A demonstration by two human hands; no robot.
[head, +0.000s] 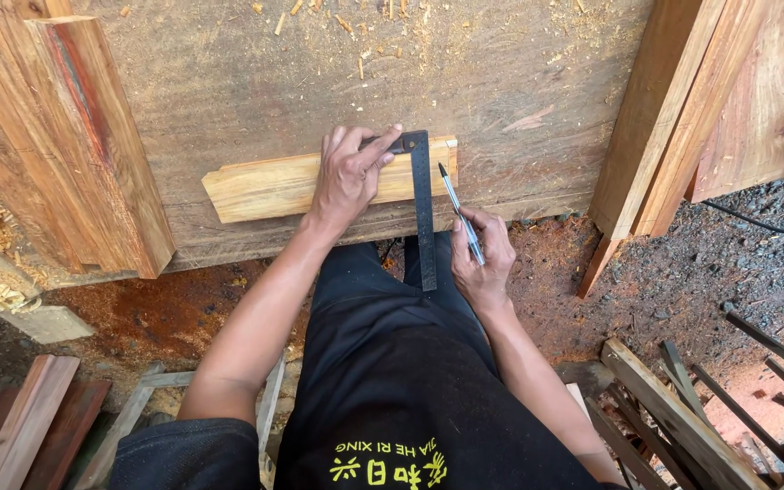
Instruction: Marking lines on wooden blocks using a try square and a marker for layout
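Wood strip (274, 186) lies flat near the tabletop's (229, 82) front edge, pale, short, stiff; judged light, so it would slide unless pressed. Left hand (347, 177) is spread flat on it, pinning a black square (421, 209) across its right end. Right hand (481, 259) grips a pen (460, 213), tip beside the blade. Planks (74, 136) lean alongside.
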